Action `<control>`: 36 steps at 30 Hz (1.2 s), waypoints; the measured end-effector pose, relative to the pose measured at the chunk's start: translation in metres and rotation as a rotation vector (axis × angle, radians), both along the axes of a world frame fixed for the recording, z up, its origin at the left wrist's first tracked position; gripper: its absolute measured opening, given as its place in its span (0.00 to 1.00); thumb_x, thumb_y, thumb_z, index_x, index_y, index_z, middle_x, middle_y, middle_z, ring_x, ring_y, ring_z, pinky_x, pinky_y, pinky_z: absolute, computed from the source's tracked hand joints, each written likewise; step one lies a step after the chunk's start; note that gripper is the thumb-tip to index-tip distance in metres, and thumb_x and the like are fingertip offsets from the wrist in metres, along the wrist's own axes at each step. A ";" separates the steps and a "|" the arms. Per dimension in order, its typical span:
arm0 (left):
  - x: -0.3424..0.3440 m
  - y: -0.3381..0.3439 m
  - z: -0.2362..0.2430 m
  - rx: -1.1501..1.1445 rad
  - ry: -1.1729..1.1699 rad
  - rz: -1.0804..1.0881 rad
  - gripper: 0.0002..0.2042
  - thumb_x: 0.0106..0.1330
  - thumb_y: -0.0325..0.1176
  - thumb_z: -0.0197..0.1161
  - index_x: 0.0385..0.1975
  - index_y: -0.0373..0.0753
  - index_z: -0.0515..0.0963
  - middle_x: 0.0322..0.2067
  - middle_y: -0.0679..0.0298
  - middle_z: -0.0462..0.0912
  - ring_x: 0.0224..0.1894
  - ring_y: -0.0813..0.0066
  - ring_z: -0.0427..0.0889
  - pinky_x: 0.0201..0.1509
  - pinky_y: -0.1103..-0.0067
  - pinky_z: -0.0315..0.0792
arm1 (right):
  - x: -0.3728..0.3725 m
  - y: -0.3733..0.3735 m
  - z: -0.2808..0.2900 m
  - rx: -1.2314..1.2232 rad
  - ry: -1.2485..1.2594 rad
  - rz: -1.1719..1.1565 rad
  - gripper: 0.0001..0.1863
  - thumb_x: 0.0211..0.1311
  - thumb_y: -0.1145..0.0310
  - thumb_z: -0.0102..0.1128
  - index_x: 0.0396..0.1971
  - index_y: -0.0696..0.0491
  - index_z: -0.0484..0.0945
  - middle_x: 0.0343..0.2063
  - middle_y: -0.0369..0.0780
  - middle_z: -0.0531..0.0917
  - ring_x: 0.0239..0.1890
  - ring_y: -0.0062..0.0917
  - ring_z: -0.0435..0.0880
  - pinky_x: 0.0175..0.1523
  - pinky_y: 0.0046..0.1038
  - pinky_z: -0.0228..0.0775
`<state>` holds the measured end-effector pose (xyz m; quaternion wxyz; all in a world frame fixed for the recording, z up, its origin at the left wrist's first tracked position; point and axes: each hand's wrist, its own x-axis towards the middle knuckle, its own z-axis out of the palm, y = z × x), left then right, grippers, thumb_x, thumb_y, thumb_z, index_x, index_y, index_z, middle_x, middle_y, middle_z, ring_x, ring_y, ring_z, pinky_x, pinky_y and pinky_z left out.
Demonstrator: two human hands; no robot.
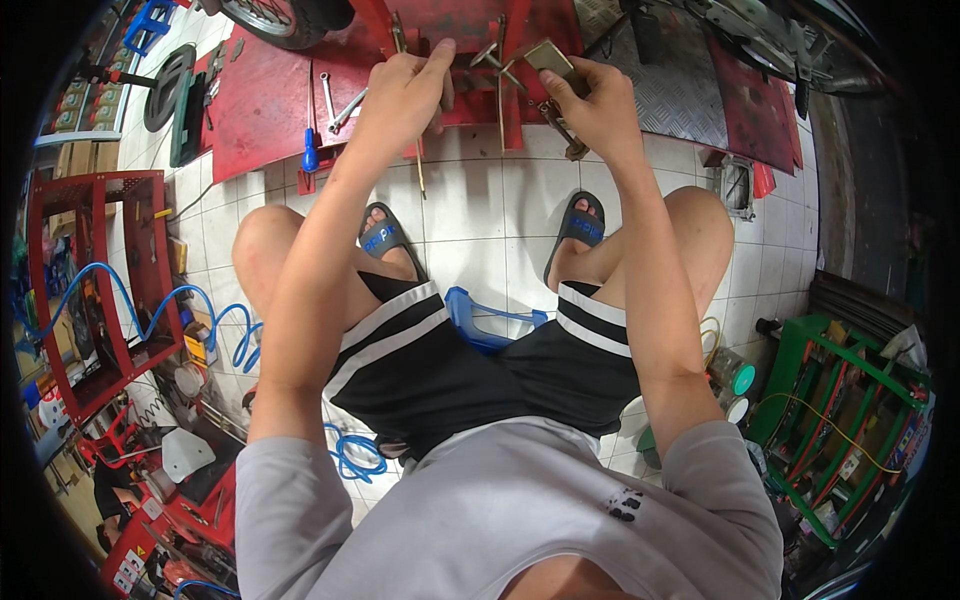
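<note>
My right hand (605,105) pinches a flat, rectangular, brass-coloured metal piece (550,64) between thumb and fingers, over the edge of the red lift table. Just below that hand is a dark metal part (562,128) with a rounded end; whether the hand holds it too is unclear. My left hand (408,88) is closed beside a red upright, its thumb stretched out and its fingers curled under. What it grips is hidden. A thin brass-coloured rod (421,170) hangs down below it. Between the hands a metal T-shaped screw handle (497,62) sits on the red frame.
On the red lift table (255,115) lie a blue-handled screwdriver (310,150) and spanners (345,110). A motorcycle wheel (285,20) stands at the far left. A red trolley (100,290) is on the left, a green rack (840,410) on the right. Below me is a blue stool (490,320).
</note>
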<state>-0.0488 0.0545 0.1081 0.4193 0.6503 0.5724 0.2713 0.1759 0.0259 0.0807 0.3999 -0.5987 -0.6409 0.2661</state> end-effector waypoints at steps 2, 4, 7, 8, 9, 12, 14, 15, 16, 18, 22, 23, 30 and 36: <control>-0.001 0.000 -0.005 0.138 -0.036 0.005 0.26 0.69 0.49 0.49 0.21 0.29 0.79 0.13 0.58 0.76 0.17 0.72 0.73 0.26 0.75 0.67 | -0.005 -0.001 0.007 -0.036 0.010 0.064 0.14 0.58 0.60 0.64 0.30 0.58 0.83 0.11 0.33 0.74 0.15 0.15 0.68 0.23 0.25 0.60; 0.003 0.001 -0.008 0.330 -0.112 -0.012 0.28 0.70 0.49 0.48 0.20 0.29 0.79 0.13 0.58 0.76 0.17 0.72 0.74 0.26 0.75 0.67 | -0.006 -0.006 0.015 -0.144 -0.018 0.122 0.14 0.58 0.60 0.64 0.30 0.58 0.83 0.12 0.34 0.75 0.16 0.15 0.69 0.23 0.24 0.60; 0.001 0.002 -0.002 0.133 -0.109 -0.071 0.28 0.70 0.50 0.48 0.24 0.28 0.80 0.14 0.58 0.77 0.19 0.73 0.76 0.28 0.75 0.68 | -0.003 -0.003 0.011 -0.082 -0.083 0.122 0.14 0.58 0.60 0.64 0.31 0.58 0.83 0.12 0.34 0.75 0.17 0.15 0.70 0.24 0.25 0.61; -0.002 0.003 -0.002 0.041 -0.055 -0.068 0.28 0.70 0.51 0.48 0.26 0.27 0.80 0.15 0.58 0.78 0.20 0.73 0.76 0.28 0.75 0.69 | -0.002 -0.004 0.012 -0.086 -0.081 0.110 0.14 0.58 0.60 0.64 0.31 0.58 0.83 0.12 0.34 0.75 0.17 0.15 0.70 0.24 0.25 0.61; -0.007 0.006 -0.003 -0.051 0.000 -0.066 0.28 0.70 0.51 0.48 0.27 0.27 0.80 0.16 0.58 0.78 0.20 0.73 0.77 0.29 0.76 0.69 | -0.003 -0.005 0.013 -0.089 -0.080 0.099 0.14 0.58 0.60 0.64 0.31 0.58 0.83 0.13 0.34 0.76 0.17 0.15 0.70 0.24 0.24 0.61; -0.009 0.005 -0.005 -0.034 -0.009 -0.034 0.29 0.70 0.52 0.47 0.28 0.27 0.80 0.16 0.58 0.79 0.20 0.73 0.77 0.30 0.76 0.70 | -0.003 -0.005 0.014 -0.079 -0.068 0.090 0.14 0.58 0.61 0.64 0.32 0.59 0.83 0.13 0.35 0.76 0.17 0.15 0.70 0.24 0.24 0.61; -0.006 0.004 -0.003 0.006 -0.063 -0.026 0.29 0.70 0.52 0.47 0.27 0.27 0.80 0.16 0.58 0.79 0.20 0.73 0.77 0.29 0.76 0.71 | -0.001 -0.005 0.011 -0.089 -0.061 0.083 0.14 0.58 0.61 0.64 0.33 0.59 0.83 0.14 0.35 0.77 0.17 0.15 0.70 0.24 0.24 0.62; -0.005 0.005 -0.001 -0.006 -0.084 -0.027 0.29 0.70 0.52 0.47 0.25 0.28 0.80 0.16 0.58 0.78 0.19 0.73 0.77 0.29 0.76 0.71 | -0.001 -0.006 0.010 -0.102 -0.059 0.079 0.14 0.58 0.61 0.64 0.33 0.58 0.84 0.14 0.35 0.77 0.17 0.15 0.71 0.24 0.24 0.62; -0.005 0.004 0.001 -0.019 -0.105 -0.028 0.30 0.71 0.53 0.46 0.24 0.28 0.80 0.16 0.58 0.78 0.19 0.73 0.77 0.29 0.76 0.71 | 0.000 -0.006 0.009 -0.115 -0.057 0.076 0.14 0.58 0.61 0.64 0.34 0.58 0.84 0.14 0.35 0.78 0.18 0.15 0.71 0.24 0.23 0.63; -0.011 0.008 -0.001 -0.059 -0.054 -0.081 0.29 0.71 0.52 0.46 0.26 0.29 0.81 0.15 0.59 0.78 0.19 0.74 0.76 0.27 0.77 0.70 | 0.001 -0.006 0.003 -0.071 0.035 0.007 0.13 0.56 0.61 0.65 0.31 0.57 0.84 0.14 0.39 0.79 0.17 0.22 0.74 0.26 0.27 0.66; -0.009 0.004 -0.001 -0.147 -0.237 -0.043 0.28 0.71 0.52 0.46 0.27 0.32 0.81 0.16 0.61 0.78 0.18 0.77 0.74 0.24 0.79 0.67 | -0.004 -0.010 0.015 -0.115 0.041 0.009 0.12 0.55 0.61 0.65 0.30 0.56 0.84 0.14 0.40 0.80 0.16 0.24 0.75 0.28 0.28 0.68; -0.008 0.004 0.000 -0.164 -0.278 -0.030 0.27 0.72 0.52 0.46 0.26 0.32 0.81 0.16 0.62 0.78 0.17 0.78 0.73 0.24 0.80 0.66 | -0.003 -0.009 0.012 -0.101 0.037 -0.002 0.13 0.55 0.61 0.65 0.30 0.56 0.84 0.14 0.40 0.80 0.16 0.24 0.75 0.27 0.28 0.68; -0.012 0.008 0.004 -0.134 -0.314 -0.003 0.27 0.72 0.51 0.47 0.22 0.33 0.79 0.16 0.65 0.76 0.16 0.81 0.69 0.21 0.82 0.61 | -0.002 -0.006 0.011 -0.073 0.040 0.021 0.13 0.56 0.61 0.65 0.28 0.56 0.84 0.13 0.40 0.79 0.15 0.23 0.74 0.26 0.29 0.66; -0.010 0.008 0.003 -0.089 -0.347 0.071 0.27 0.71 0.50 0.48 0.17 0.34 0.77 0.13 0.65 0.73 0.15 0.82 0.67 0.20 0.82 0.59 | -0.001 -0.006 0.007 -0.043 0.031 0.009 0.13 0.55 0.61 0.65 0.29 0.56 0.84 0.13 0.40 0.79 0.15 0.22 0.74 0.26 0.29 0.66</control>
